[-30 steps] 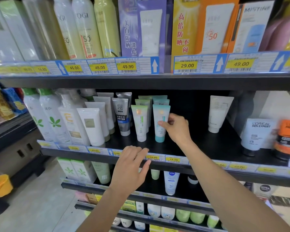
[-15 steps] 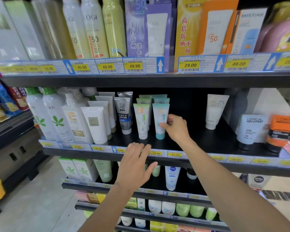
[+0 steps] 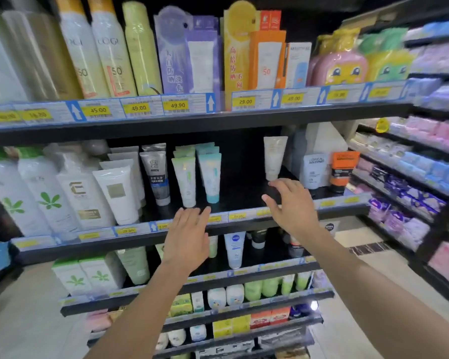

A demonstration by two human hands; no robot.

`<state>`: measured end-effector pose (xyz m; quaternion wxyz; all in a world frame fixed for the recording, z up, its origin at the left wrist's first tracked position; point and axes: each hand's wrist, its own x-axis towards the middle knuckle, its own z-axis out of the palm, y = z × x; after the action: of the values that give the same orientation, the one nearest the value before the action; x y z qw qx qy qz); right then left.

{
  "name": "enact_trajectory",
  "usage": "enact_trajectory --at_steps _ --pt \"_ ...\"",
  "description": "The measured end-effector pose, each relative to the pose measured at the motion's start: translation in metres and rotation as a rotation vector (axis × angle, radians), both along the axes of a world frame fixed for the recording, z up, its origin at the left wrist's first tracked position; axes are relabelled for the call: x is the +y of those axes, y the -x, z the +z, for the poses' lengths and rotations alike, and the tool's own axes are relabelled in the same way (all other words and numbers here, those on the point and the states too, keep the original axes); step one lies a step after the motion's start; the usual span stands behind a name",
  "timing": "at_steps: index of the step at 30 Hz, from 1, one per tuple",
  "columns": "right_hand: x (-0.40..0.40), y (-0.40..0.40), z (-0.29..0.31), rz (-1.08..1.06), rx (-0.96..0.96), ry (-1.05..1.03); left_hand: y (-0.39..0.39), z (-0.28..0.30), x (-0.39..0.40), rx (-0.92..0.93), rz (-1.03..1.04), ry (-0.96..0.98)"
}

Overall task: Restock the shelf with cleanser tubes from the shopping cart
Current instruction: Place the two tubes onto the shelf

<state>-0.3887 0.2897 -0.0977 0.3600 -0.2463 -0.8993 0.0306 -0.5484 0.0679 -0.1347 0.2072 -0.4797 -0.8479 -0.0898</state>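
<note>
Price labels [image 3: 245, 101] blurred; rear cleanser tubes [image 3: 205, 149] mostly hidden.

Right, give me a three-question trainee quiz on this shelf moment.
1. True or false: the right hand grips a tube.
2. Which tube stands directly left of the blue-capped tube? A) green-tinted tube B) orange tube C) grey MEN tube
3. Fill in: the left hand is in front of the shelf's ____ edge.

Key: 1 false; 2 A; 3 front.
</note>
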Motion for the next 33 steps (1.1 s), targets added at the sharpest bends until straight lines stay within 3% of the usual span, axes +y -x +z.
enact_trajectory --at_steps 6,10,18,33 --pt "-0.001 -0.149 -0.016 -0.289 -0.191 -0.079 -0.045 -0.005 0.043 0.041 -0.144 -0.058" --pt "-0.009 -0.241 -0.029 -0.447 -0.2 -0.04 -0.11 -0.003 0.087 0.029 -0.268 -0.056" --pt "0.002 -0.396 -0.053 -0.693 -0.255 0.079 -0.299 0.007 0.177 0.001 -0.696 -0.042" --pt "0.051 -0.74 -0.097 -1.023 -0.256 0.274 -0.663 -0.04 0.331 0.058 -1.064 0.099"
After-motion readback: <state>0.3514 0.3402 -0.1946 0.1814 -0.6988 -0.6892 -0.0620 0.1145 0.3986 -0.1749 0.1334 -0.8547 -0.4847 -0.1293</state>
